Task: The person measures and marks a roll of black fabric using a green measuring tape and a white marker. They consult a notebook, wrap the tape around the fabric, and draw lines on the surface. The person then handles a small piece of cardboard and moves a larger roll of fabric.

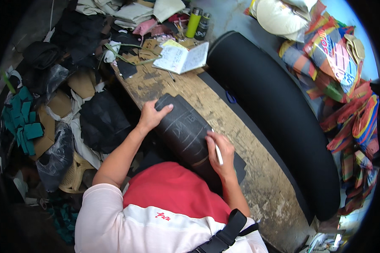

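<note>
A black curved panel (pixel 185 133) lies on the near side of the wooden table, against my body, with pale lines and handwriting drawn across it. My left hand (pixel 152 114) grips its far left edge, thumb on top; the other fingers are partly hidden. Over the panel's right edge is my right hand (pixel 222 152), closed around a slim white pen (pixel 219 155). The writing tip is hard to make out near the fingertips.
A long roll of black material (pixel 278 114) lies along the table's (pixel 261 185) far side. Beyond the panel are an open notebook (pixel 183 58) and a green bottle (pixel 193 23). Scraps and a beige plastic chair (pixel 74 173) crowd the left. Colourful woven bags (pixel 331 59) fill the right.
</note>
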`<state>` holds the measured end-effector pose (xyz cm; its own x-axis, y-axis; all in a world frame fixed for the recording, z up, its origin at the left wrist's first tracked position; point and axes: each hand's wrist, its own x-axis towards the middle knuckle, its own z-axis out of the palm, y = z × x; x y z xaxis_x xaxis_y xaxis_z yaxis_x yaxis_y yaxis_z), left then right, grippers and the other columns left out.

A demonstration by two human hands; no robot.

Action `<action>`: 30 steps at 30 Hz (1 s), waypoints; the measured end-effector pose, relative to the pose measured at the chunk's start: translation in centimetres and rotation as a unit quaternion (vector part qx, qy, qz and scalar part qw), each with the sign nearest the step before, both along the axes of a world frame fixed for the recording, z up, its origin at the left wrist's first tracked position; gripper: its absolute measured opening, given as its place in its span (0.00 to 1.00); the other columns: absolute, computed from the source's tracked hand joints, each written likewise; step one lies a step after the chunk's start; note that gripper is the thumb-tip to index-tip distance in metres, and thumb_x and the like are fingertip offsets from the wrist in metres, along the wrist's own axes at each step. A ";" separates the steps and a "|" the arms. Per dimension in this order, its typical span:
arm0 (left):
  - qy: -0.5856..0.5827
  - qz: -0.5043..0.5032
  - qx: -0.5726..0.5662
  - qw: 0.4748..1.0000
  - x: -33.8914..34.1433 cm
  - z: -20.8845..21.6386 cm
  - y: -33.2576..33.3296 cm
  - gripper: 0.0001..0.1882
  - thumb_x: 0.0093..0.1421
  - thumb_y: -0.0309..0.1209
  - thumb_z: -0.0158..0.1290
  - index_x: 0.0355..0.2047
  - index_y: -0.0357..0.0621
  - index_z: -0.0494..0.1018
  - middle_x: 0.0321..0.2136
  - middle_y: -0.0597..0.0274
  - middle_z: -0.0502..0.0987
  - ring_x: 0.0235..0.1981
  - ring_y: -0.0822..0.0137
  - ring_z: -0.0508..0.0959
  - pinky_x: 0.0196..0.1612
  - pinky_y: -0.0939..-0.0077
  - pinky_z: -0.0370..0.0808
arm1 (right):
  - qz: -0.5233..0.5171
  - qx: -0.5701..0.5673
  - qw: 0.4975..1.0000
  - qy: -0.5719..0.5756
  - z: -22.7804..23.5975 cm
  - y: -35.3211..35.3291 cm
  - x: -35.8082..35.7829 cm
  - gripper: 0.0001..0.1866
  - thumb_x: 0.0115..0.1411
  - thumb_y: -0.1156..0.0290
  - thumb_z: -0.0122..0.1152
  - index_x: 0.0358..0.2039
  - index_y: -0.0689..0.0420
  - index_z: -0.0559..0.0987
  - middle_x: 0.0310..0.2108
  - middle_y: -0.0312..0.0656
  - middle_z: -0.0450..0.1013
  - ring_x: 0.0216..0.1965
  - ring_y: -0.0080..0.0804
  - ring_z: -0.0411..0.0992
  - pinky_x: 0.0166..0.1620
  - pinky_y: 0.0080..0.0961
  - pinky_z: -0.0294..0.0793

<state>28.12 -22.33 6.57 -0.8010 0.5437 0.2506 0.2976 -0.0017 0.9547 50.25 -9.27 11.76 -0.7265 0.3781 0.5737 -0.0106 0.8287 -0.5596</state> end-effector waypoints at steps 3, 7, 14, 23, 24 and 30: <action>-0.004 0.022 0.002 1.000 -1.4 -0.8 -0.9 0.15 0.51 0.35 0.60 0.30 0.32 0.76 0.23 0.58 0.79 0.23 0.73 0.76 0.30 0.76 0.73 | -0.004 0.079 0.993 -0.088 0.1 0.4 0.7 0.16 0.51 0.66 0.64 0.38 0.60 0.76 0.35 0.49 0.75 0.44 0.46 0.71 0.47 0.39 0.66; -0.001 0.046 -0.006 0.999 -3.6 -1.6 -2.2 0.15 0.50 0.36 0.60 0.28 0.33 0.76 0.21 0.58 0.79 0.23 0.73 0.76 0.30 0.76 0.73 | -0.051 0.066 0.964 -0.254 0.5 0.5 2.1 0.38 0.40 0.44 0.68 0.47 0.56 0.73 0.46 0.51 0.71 0.54 0.47 0.64 0.57 0.54 0.52; -0.058 0.037 0.006 0.998 -6.3 -0.9 -3.7 0.14 0.52 0.33 0.60 0.31 0.31 0.76 0.24 0.62 0.79 0.26 0.76 0.75 0.32 0.78 0.73 | -0.067 -0.015 0.920 -0.386 0.6 1.0 1.7 0.61 0.18 0.40 0.76 0.54 0.58 0.66 0.53 0.55 0.66 0.60 0.50 0.58 0.57 0.64 0.49; 0.070 -0.025 0.046 0.996 -19.3 5.1 -0.2 0.09 0.52 0.30 0.60 0.28 0.36 0.74 0.25 0.69 0.74 0.29 0.80 0.70 0.35 0.81 0.71 | -0.076 -0.147 0.975 -0.150 -1.4 2.2 -7.5 0.37 0.31 0.58 0.78 0.39 0.62 0.70 0.26 0.48 0.74 0.28 0.36 0.74 0.36 0.27 0.73; 0.102 0.005 0.178 0.979 -22.2 5.8 1.6 0.10 0.52 0.27 0.60 0.32 0.39 0.72 0.27 0.70 0.72 0.29 0.80 0.70 0.35 0.83 0.71 | -0.066 -0.169 0.974 -0.133 -1.7 2.8 -9.2 0.37 0.32 0.58 0.78 0.39 0.64 0.70 0.26 0.48 0.73 0.28 0.32 0.73 0.36 0.26 0.73; -0.115 0.227 0.266 0.930 -45.0 13.2 5.8 0.43 0.49 0.51 0.62 0.53 0.32 0.57 0.23 0.67 0.68 0.22 0.78 0.67 0.20 0.86 0.62 | -0.127 -0.098 0.970 -0.184 -2.6 3.6 -15.0 0.39 0.30 0.54 0.76 0.40 0.63 0.71 0.30 0.53 0.74 0.31 0.49 0.74 0.38 0.35 0.73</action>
